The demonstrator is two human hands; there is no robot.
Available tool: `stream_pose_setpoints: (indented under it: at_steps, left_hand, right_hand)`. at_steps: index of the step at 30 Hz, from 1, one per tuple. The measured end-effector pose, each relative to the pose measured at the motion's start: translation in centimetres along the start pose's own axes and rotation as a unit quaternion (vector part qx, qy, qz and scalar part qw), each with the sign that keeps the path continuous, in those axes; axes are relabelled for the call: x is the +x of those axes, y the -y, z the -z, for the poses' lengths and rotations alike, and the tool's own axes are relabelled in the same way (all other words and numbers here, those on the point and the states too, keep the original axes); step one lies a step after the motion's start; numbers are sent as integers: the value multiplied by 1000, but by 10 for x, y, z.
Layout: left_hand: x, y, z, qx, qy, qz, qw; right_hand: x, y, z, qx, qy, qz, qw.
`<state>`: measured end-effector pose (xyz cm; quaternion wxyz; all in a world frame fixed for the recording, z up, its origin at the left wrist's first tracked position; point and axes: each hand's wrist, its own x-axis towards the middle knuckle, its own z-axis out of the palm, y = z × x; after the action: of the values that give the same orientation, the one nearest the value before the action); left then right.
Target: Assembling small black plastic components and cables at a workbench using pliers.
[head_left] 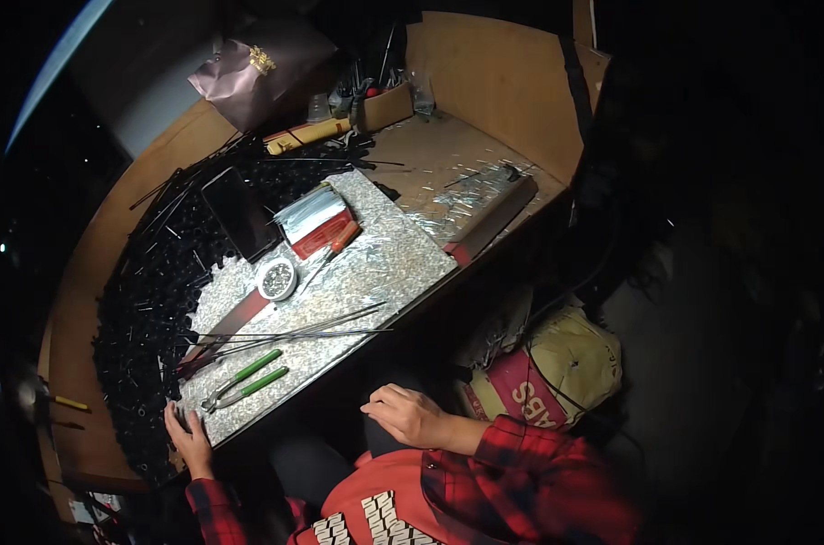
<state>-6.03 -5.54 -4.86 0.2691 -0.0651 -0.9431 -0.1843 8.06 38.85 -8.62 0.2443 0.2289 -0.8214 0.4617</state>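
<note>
My left hand (191, 443) rests at the near left corner of a speckled stone slab (403, 250), thumb and fingers apart, beside a heap of short black tube pieces (144, 341). Just past it on the slab lie pincers with green handles (255, 366), their jaws toward that hand. Over my lap, my right hand (407, 417) is closed with its fingers curled; whether anything is inside is hidden. Several long thin dark rods (289, 337) lie across the slab beyond the pincers. Behind them stands a round white-rimmed container (276, 279) of small bits.
A screwdriver (344, 236) lies by a red box (316, 238) of thin silvery wires. A dark phone-like slab (237, 211) rests on the black pieces. Loose wire bits (430, 218) cover the bench's right part. A yellow sack (575, 359) stands below, right.
</note>
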Motion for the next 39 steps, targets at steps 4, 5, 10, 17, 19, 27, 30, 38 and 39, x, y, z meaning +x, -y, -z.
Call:
stream_pose_setpoints:
  at_steps: [4,5,10,17,19,27,30,38,39]
  left_hand:
    - [0,15,3,14,-7,-9,1000]
    - [0,13,3,18,-7,-13,1000]
    - [5,-5,1,14,-8,-5,1000]
    - [56,-51,27,26,14,-118,993]
    - [123,-94,39,-8,21,-174,985]
    - [383,-175,-69,68,82,-361,926]
    - [432,-188,-121,77,157,-289,941]
    - [492,-208,-203,136,274,-217,927]
    - [496,-208,-207,132,288,-208,925]
  right_hand:
    - [3,5,10,-1,-19,8,1000]
    - [1,4,11,-5,-24,9,1000]
    - [1,5,28,-33,-23,-10,999]
    - [64,-26,82,-205,-104,49,972]
    - [82,-45,93,-244,-106,10,964]
    - [107,-91,81,-296,-141,-32,944]
    - [108,-92,78,-310,-148,-54,938]
    - [117,-88,78,-333,-114,-41,935]
    - [117,-90,78,-334,-115,-42,935]
